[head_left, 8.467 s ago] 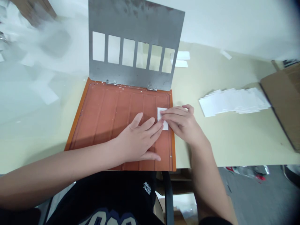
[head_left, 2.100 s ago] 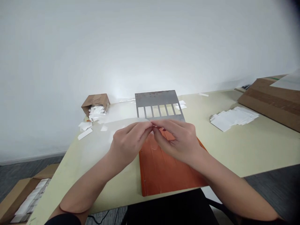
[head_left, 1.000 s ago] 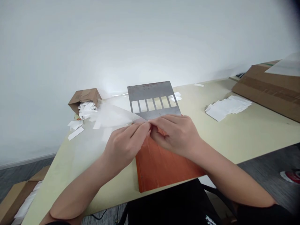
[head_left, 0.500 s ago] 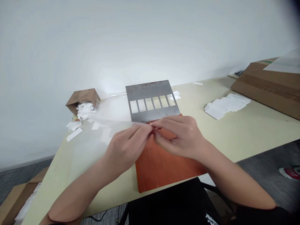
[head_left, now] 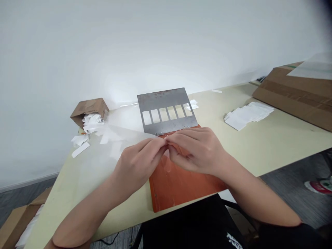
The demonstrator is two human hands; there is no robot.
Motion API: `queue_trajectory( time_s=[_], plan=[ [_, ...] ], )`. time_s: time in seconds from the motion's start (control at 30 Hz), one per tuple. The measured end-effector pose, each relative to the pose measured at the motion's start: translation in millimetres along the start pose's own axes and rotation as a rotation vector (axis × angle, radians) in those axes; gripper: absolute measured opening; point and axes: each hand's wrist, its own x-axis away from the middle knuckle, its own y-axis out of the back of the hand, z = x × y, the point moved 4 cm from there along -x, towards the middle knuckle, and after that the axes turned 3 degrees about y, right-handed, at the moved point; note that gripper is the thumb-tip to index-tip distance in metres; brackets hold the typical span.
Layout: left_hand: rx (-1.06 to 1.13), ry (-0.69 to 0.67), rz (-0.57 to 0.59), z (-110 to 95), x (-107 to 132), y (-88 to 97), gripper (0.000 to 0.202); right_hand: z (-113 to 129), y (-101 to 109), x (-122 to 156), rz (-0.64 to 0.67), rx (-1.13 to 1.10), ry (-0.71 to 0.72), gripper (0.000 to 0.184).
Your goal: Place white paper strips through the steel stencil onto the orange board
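Over the far part of the orange board, I see both hands meeting fingertip to fingertip above the table. Left hand is pinched shut on the near corner of a translucent film, thumb and forefinger pressed together. Right hand has its fingers curled in and closes on that same corner from the other side, touching the left fingertips. Whether a smaller piece sits between them I cannot tell; the pinch hides it.

From the pinch, the film runs away to the far left, raised off the table, hazy enough that the white paper slips show through near its far end. Those slips spill from a small brown box lying on its side at the far left.

Just beyond the hands, a grey metal plate with a row of six rectangular windows stands tilted up from the board's far edge. Well apart on the right lies a fanned stack of white cards, and farther right a flat cardboard carton.
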Motion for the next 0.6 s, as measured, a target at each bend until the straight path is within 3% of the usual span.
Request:
queue_trajectory(
  time_s=[0.23, 0.37, 0.6],
  plan=[
    [-0.071, 0.018, -0.044, 0.4, 0.0, -2.9, 0.015, 1.6, -0.7, 0.2, -0.026, 0.056, 0.034, 0.027],
    [-0.032, 0.044, -0.013, 2.1, 0.7, -5.1, 0.017, 0.7, -3.5, 2.6, -0.019, 0.083, 0.040, 0.026],
    [-0.006, 0.027, -0.021, 5.0, 3.4, -9.1, 0.012, -6.3, -9.7, 4.0, 0.000, 0.017, 0.016, 0.024]
  ],
)
